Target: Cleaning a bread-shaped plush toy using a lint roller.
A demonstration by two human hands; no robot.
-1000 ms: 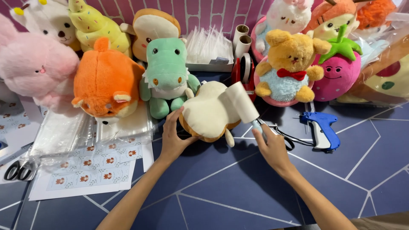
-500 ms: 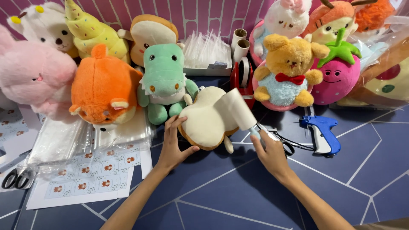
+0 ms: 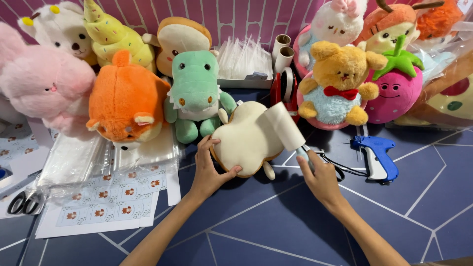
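Fingers of your left hand [image 3: 209,167] curl over the near edge of the cream plush toy [image 3: 249,138], thumb pressed on its top face, pinning it flat to the desk [image 3: 276,221]. Fingers of your right hand [image 3: 320,177] are closed around the handle of the lint roller [image 3: 286,125], whose white drum lies across the toy's right side, touching the fabric. Compared with a second ago, the toy sits slightly nearer to you and the drum lies further onto its surface; judged from this, the rolling stroke is under way rather than just starting. Outward from the hands: a green crocodile plush [image 3: 197,93] stands just behind the toy, an orange plush [image 3: 125,101] to its left, a yellow bear plush [image 3: 340,83] to the right. A blue tagging gun [image 3: 377,157] lies near your right hand; scissors [image 3: 24,202] lie well apart at far left.
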